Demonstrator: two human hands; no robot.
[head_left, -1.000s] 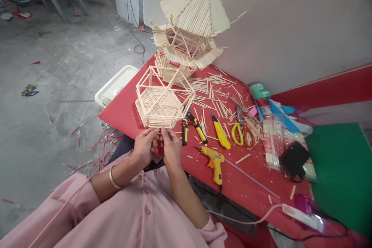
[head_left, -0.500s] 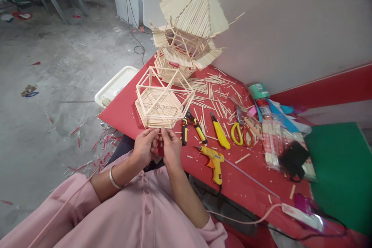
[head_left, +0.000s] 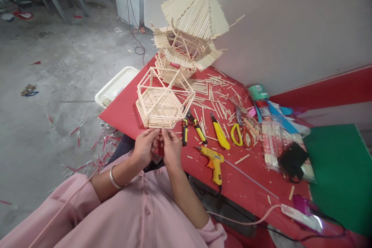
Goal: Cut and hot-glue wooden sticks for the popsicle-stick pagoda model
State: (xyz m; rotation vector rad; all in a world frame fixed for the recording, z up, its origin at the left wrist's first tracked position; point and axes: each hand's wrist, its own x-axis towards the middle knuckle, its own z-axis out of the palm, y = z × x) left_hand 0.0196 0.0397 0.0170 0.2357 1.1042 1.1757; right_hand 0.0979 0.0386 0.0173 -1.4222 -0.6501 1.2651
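**Grip of left hand (head_left: 145, 144) and right hand (head_left: 173, 148) drawn together beside a hexagonal frame of pale wooden sticks (head_left: 159, 106)**

In the head view, the thumbs and forefingers of both hands are pinched close and meet in front of the frame's near edge. Whatever lies between the fingertips is too small to make out, and it is unclear whether they touch the frame itself. A silver bracelet (head_left: 112, 178) circles the left wrist, below a pink sleeve (head_left: 83, 192).

The hexagonal frame, with its patterned stick floor and open upper ring, sits on a red tabletop (head_left: 122, 108), near the edge facing the person. Behind it rises a tiered pale-stick model with a pitched, panelled roof (head_left: 200, 13). Loose pale sticks (head_left: 200, 86) spread over the tabletop to the right of the model and frame.

Just right of the frame lies a hand tool with black-and-yellow handles (head_left: 200, 133). Next come a yellow cutter (head_left: 221, 133) and scissors (head_left: 238, 115) showing a yellow and an orange handle loop. Nearer the person, a yellow glue gun (head_left: 216, 164) with an orange trigger lies on its side, nozzle pointing left; a thin translucent rod (head_left: 252, 179) extends from behind it. Farther right are clear plastic packs of sticks (head_left: 271, 145), a black item (head_left: 293, 159) on top of them, and a green sheet (head_left: 340, 174).

Left of the tabletop, a white tray (head_left: 123, 75) stands near its edge, and red-and-clear plastic scraps (head_left: 101, 151) litter the grey floor (head_left: 58, 85).
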